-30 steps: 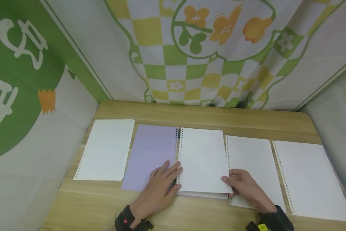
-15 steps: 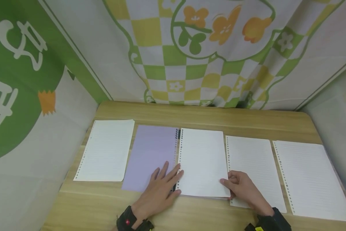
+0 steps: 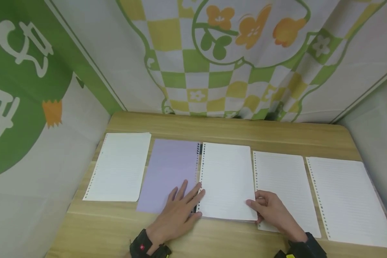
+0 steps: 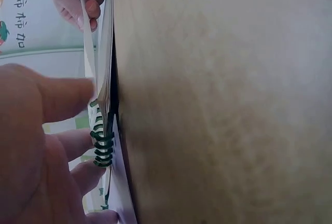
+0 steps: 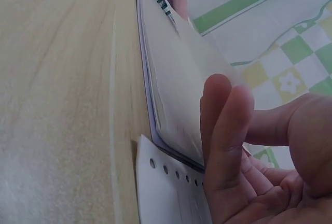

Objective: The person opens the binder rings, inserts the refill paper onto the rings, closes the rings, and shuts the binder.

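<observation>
Holed edge under the left hand, free edge in the right

We see the top page [image 3: 227, 175] of the ring-bound notebook [image 3: 169, 165] in the middle of the table [image 3: 103, 229], its long axis running from near to far. The right hand [image 3: 272, 208] pinches that page at the near end of its right edge, thumb above and other fingers bent beneath. From that grip the page stretches left and far, and its holed left edge lies along the rings [image 4: 104, 151].

The left hand [image 3: 178, 213] is the nearer one to the rings. Its fingers are spread and relaxed, clasping nothing; they lie across the lilac cover and the ring line, fingertips reaching the holed edge, with the thumb alongside the page's near left corner.

In our judgement, everything hangs on this pairing: the right hand governs the free edge, while the left hand is placed to steady the line where page and rings meet. The left wrist view shows the page slanting, apart from the stack below on its gripped side and closing toward the rings. We cannot tell whether every hole sits on a ring. A loose lined sheet [image 3: 283, 186] lies just right of the notebook, partly beneath the right hand.
</observation>
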`<state>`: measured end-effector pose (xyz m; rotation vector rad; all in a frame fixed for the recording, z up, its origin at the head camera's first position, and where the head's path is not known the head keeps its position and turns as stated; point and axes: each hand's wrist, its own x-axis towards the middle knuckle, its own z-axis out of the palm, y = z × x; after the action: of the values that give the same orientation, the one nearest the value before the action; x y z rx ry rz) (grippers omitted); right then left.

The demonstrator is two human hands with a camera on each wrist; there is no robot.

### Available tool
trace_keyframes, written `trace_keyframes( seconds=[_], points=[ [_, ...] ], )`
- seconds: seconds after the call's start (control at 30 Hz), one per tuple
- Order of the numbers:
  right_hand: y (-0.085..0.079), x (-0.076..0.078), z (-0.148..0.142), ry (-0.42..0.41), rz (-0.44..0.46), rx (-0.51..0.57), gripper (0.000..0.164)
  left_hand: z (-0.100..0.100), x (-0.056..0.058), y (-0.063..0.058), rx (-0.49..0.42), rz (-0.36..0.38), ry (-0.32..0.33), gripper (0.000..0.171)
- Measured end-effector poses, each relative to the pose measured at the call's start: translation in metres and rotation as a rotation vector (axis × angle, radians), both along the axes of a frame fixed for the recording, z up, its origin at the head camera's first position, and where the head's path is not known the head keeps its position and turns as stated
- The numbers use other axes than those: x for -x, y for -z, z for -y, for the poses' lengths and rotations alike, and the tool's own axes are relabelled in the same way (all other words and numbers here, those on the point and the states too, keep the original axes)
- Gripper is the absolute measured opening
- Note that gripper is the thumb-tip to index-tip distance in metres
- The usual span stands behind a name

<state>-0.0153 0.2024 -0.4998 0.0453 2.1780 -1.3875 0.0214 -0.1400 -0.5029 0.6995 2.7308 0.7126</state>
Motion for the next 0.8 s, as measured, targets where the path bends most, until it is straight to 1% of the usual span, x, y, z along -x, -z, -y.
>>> trace_keyframes(
  seconds=[0.1,0.2,0.33,0.53,0.67,0.8],
  points=[
    [-0.0009,0.0006,-0.0006,-0.008,0.005,0.007,0.03,-0.0012,0.0,-0.0002,0.007,0.005,-0.006,0.057],
    [-0.0019,0.0016,-0.0006,-0.03,0.009,0.042,0.031,-0.0017,0.0,-0.0009,0.022,0.006,-0.013,0.056],
    [-0.0016,0.0018,-0.0005,-0.051,-0.012,0.057,0.031,-0.0024,0.0003,-0.0008,0.04,0.002,-0.015,0.057],
    [0.0013,0.001,-0.0029,-0.017,-0.046,0.021,0.03,-0.0033,0.0011,0.0004,0.047,0.026,-0.012,0.06],
    [0.0023,0.0026,-0.0059,0.001,-0.03,0.026,0.031,-0.0031,0.002,-0.0016,0.047,0.049,-0.014,0.062],
    [0.0033,0.0028,-0.0082,0.01,-0.011,0.046,0.029,-0.0013,0.0003,-0.0052,0.02,0.054,-0.022,0.062]
  ],
)
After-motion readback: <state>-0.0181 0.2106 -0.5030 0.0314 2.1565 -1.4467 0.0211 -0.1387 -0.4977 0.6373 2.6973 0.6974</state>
